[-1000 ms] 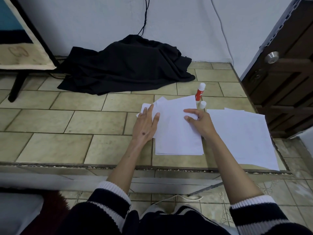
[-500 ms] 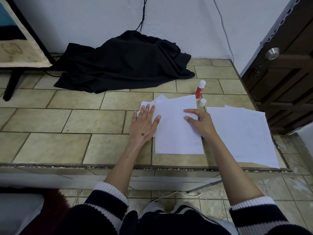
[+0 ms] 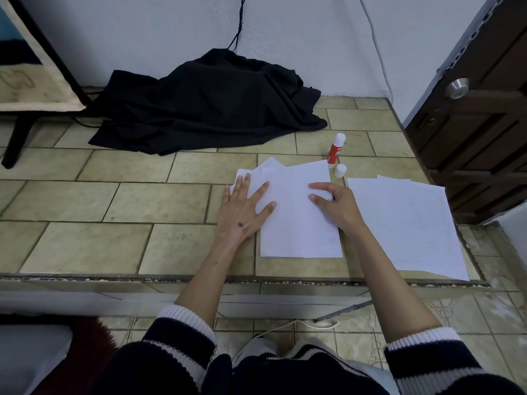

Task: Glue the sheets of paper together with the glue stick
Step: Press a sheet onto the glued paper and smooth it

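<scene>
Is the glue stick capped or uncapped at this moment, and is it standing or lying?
Uncapped and upright. The glue stick stands on the tiled surface behind the sheets; its white cap sits apart, beside it.

We see our left hand (image 3: 242,212) lying flat, fingers spread, on the left edge of the stacked sheets (image 3: 299,223). Our right hand (image 3: 333,203) presses its fingertips on their right side. Just beyond it stand the glue stick (image 3: 334,151) and its cap (image 3: 340,170); loose sheets (image 3: 405,223) lie to its right.
</scene>
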